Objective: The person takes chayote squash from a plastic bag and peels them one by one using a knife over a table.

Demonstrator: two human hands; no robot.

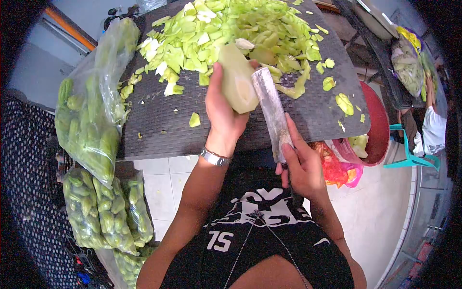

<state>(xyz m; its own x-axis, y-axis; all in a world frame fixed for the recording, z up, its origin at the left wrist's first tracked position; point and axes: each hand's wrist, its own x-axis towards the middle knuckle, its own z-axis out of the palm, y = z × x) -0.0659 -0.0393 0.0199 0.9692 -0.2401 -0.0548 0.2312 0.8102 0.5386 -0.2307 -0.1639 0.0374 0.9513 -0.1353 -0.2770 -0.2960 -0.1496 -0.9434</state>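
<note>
My left hand (224,103) is closed around a peeled pale-green vegetable (236,82), tilted over the near part of the dark table. Its lower end shows a whitish cut face. In my right hand (303,164) is a broad-bladed knife (271,108), its blade pointing up and away from me. The blade's top end lies close beside the vegetable; I cannot tell whether they touch. My fingers cover most of the knife's handle. Behind both hands a large heap of green peelings (192,43) spreads over the table (163,137).
A clear bag of green vegetables (91,115) leans at the table's left edge, with several more filled bags (113,212) below. A red tub (373,125) stands under the right edge. Farther right are a teal stool (411,149) and another person (433,130).
</note>
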